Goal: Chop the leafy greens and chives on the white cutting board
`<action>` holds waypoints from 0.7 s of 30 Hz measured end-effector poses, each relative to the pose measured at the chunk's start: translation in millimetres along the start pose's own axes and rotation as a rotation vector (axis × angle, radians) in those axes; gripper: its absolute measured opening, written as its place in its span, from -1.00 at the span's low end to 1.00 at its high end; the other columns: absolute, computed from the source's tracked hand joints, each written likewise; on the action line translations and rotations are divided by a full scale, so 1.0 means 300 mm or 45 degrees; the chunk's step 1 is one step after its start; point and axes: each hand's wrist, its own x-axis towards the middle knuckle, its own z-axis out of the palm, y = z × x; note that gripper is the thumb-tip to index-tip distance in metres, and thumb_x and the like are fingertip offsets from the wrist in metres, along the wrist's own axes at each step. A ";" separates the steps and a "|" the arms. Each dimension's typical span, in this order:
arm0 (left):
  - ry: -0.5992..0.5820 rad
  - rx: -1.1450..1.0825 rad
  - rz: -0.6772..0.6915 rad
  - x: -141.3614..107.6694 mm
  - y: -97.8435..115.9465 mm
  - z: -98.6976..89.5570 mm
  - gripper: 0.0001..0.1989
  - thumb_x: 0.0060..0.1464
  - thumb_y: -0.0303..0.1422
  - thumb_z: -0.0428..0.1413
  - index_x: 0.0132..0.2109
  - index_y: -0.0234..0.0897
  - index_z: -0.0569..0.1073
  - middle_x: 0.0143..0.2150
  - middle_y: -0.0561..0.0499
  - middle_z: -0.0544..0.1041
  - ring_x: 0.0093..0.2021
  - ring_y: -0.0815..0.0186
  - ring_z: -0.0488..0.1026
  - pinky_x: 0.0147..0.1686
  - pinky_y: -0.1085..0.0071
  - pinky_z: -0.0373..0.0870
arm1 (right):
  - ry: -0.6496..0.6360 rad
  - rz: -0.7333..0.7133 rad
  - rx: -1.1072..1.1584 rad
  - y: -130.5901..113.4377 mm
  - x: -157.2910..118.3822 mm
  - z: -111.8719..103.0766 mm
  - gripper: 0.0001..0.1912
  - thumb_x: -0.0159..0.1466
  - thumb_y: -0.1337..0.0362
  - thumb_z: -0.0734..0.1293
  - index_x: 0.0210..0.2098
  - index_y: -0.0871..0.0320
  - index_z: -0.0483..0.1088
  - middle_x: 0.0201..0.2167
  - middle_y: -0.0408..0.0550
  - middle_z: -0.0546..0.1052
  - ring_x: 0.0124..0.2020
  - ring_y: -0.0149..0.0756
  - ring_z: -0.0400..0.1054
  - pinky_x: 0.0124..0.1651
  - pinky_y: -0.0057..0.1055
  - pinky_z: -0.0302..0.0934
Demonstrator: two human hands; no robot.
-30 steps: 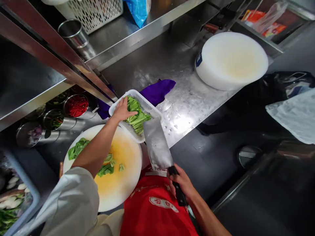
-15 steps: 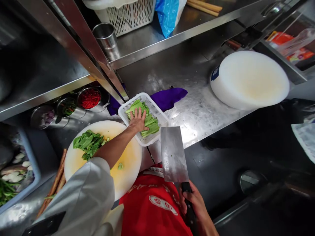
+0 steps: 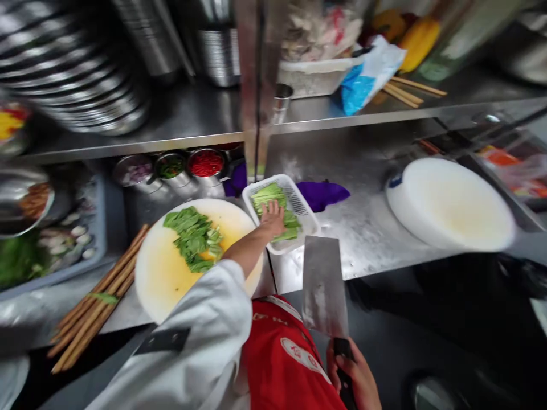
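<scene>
My left hand [image 3: 273, 219] lies on cut leafy greens [image 3: 270, 195] in a white perforated plastic basket [image 3: 310, 219], its fingers apart and pressed lightly on the stalks. Wrapped round the black handle of a cleaver [image 3: 323, 285] is my right hand [image 3: 356, 373]; the broad blade points up, beside the counter edge and in front of the red apron [image 3: 277, 341]. To the left of the basket, chopped green leaves [image 3: 192, 236] sit on a round white cutting board [image 3: 158, 285] with yellowish staining. My left forearm crosses over the board and hides part of it.
A purple cloth [image 3: 322, 195] lies behind the basket. A thick round white block [image 3: 453, 205] stands at the right. Small pots [image 3: 207, 165] of chopped ingredients line the back. Brown sticks [image 3: 100, 304] lie at left, near a grey crate [image 3: 100, 216]. A steel shelf [image 3: 183, 141] overhangs.
The view has swung left, showing more of the shelf, crate and sticks. My left hand stays on the greens in the basket. My right hand still holds the cleaver.
</scene>
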 end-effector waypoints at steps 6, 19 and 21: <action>0.263 -0.189 0.119 -0.168 -0.224 -0.197 -0.21 0.17 0.05 0.09 0.44 -0.14 0.16 0.52 -0.10 -0.01 0.50 0.02 -0.08 0.44 0.05 -0.16 | -0.043 -0.006 -0.198 -0.015 0.021 0.001 -0.51 0.06 -0.18 0.45 -0.45 0.12 0.35 -0.78 -0.18 0.31 -0.75 -0.45 0.06 -0.63 -0.50 -0.11; 0.428 -0.260 -0.649 -0.633 -0.885 0.004 -0.23 0.15 0.18 -0.02 0.34 -0.20 0.34 0.50 -0.22 0.04 0.50 -0.12 -0.10 0.40 -0.10 -0.09 | -0.647 -0.067 -0.600 -0.009 0.252 0.302 -0.69 0.25 0.00 0.33 -0.21 0.10 0.37 -0.65 -0.25 0.37 -0.67 -0.36 0.21 -0.57 -0.42 0.15; 0.480 -0.236 -0.520 -0.653 -0.843 0.051 -0.26 0.17 0.11 0.02 0.32 -0.28 0.35 0.47 -0.24 0.10 0.48 -0.09 -0.03 0.42 -0.03 -0.07 | -0.656 -0.333 -0.853 -0.044 0.274 0.406 -0.61 0.28 0.15 0.26 0.07 0.12 0.37 -0.46 -0.14 0.50 -0.50 -0.27 0.37 -0.37 -0.34 0.31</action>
